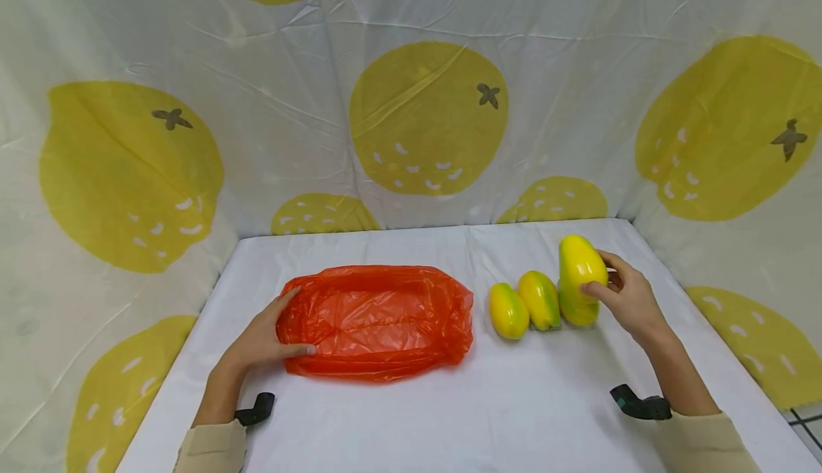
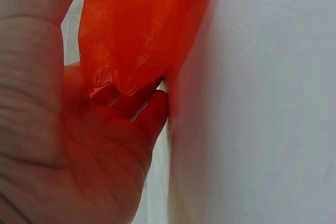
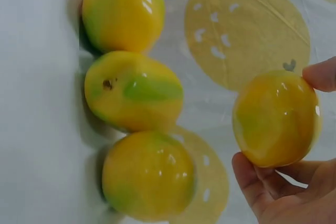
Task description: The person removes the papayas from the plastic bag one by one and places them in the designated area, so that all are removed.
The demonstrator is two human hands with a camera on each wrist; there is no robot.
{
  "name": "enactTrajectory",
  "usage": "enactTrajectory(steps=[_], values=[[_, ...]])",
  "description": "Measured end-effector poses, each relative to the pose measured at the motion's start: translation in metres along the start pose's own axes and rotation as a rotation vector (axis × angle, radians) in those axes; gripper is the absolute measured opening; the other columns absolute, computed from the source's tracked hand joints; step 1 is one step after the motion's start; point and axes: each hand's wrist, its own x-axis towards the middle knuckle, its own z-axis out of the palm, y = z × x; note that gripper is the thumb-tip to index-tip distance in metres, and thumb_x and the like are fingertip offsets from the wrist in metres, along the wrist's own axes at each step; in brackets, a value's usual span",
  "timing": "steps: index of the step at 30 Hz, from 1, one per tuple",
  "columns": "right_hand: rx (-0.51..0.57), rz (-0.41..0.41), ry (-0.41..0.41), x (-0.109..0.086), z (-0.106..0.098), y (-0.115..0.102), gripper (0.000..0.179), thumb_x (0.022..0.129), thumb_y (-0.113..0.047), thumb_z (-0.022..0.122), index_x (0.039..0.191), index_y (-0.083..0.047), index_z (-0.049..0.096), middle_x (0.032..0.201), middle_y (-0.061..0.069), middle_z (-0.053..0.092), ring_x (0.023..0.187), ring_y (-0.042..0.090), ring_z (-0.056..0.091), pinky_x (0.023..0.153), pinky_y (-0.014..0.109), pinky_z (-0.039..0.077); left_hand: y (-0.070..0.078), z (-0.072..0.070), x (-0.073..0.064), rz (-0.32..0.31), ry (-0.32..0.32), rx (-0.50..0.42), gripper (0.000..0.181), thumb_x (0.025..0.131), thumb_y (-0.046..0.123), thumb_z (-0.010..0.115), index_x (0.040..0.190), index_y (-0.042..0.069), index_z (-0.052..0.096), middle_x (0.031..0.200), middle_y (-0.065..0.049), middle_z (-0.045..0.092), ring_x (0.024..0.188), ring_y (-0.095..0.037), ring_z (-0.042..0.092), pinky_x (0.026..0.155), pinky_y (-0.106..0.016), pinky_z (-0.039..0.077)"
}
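A red plastic bag (image 1: 379, 327) lies on the white cloth with its mouth spread wide. My left hand (image 1: 260, 337) holds its left end, thumb over the near edge and fingers at the far edge. In the left wrist view the bag (image 2: 142, 30) hangs in front of the curved fingers. At the right, my right hand (image 1: 632, 305) grips a shiny yellow-green papaya (image 3: 275, 119) between thumb and fingers, raised off the cloth. Three similar fruits stand in a row: a left papaya (image 1: 509, 310), a middle papaya (image 1: 539, 300) and a right papaya (image 3: 149, 177), partly hidden in the head view behind the held one.
White cloth (image 1: 449, 416) covers the tabletop. Behind it rises a pale curtain (image 1: 282, 130) printed with large yellow lemons, which also lines both sides. A black wrist mount (image 1: 257, 410) sits on the left forearm, another black mount (image 1: 642, 403) on the right.
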Motion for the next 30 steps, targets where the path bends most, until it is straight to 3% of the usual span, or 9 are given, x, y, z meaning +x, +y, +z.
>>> enactTrajectory(steps=[11, 21, 26, 28, 30], values=[[-0.038, 0.059, 0.029, 0.002, -0.03, 0.041, 0.066, 0.103, -0.027, 0.059, 0.157, 0.003, 0.034, 0.137, 0.025, 0.048, 0.091, 0.003, 0.05, 0.073, 0.005, 0.044, 0.0, 0.001, -0.001, -0.018, 0.008, -0.015, 0.124, 0.071, 0.058, 0.088, 0.165, 0.016, 0.02, 0.165, -0.022, 0.031, 0.146, -0.047, 0.035, 0.105, -0.071, 0.046], [-0.075, 0.148, -0.008, 0.005, -0.036, 0.065, 0.071, 0.105, -0.031, 0.056, 0.158, 0.005, 0.028, 0.146, 0.036, 0.039, 0.109, 0.036, 0.046, 0.071, 0.009, 0.04, 0.002, 0.0, 0.001, -0.026, 0.015, -0.011, 0.126, 0.071, 0.058, 0.088, 0.165, 0.012, 0.018, 0.165, -0.023, 0.031, 0.146, -0.048, 0.035, 0.106, -0.071, 0.045], [-0.116, 0.203, -0.045, 0.006, -0.036, 0.074, 0.075, 0.105, -0.036, 0.053, 0.159, 0.007, 0.023, 0.152, 0.039, 0.031, 0.119, 0.05, 0.042, 0.087, 0.041, 0.051, 0.004, 0.0, 0.001, -0.039, 0.023, -0.011, 0.126, 0.072, 0.058, 0.088, 0.165, 0.011, 0.017, 0.164, -0.025, 0.031, 0.146, -0.048, 0.036, 0.106, -0.071, 0.045], [-0.128, 0.225, -0.059, 0.006, -0.036, 0.078, 0.077, 0.105, -0.038, 0.052, 0.159, 0.007, 0.022, 0.154, 0.039, 0.029, 0.121, 0.052, 0.04, 0.092, 0.059, 0.049, 0.004, 0.0, 0.001, -0.04, 0.027, -0.007, 0.127, 0.072, 0.059, 0.088, 0.165, 0.012, 0.017, 0.164, -0.025, 0.031, 0.146, -0.049, 0.036, 0.106, -0.071, 0.045], [-0.134, 0.241, -0.075, 0.006, -0.035, 0.081, 0.078, 0.104, -0.04, 0.051, 0.159, 0.008, 0.021, 0.155, 0.04, 0.027, 0.123, 0.054, 0.039, 0.096, 0.068, 0.046, 0.004, -0.001, 0.001, -0.039, 0.031, -0.004, 0.127, 0.072, 0.059, 0.088, 0.166, 0.012, 0.017, 0.163, -0.026, 0.032, 0.146, -0.049, 0.036, 0.107, -0.072, 0.044]])
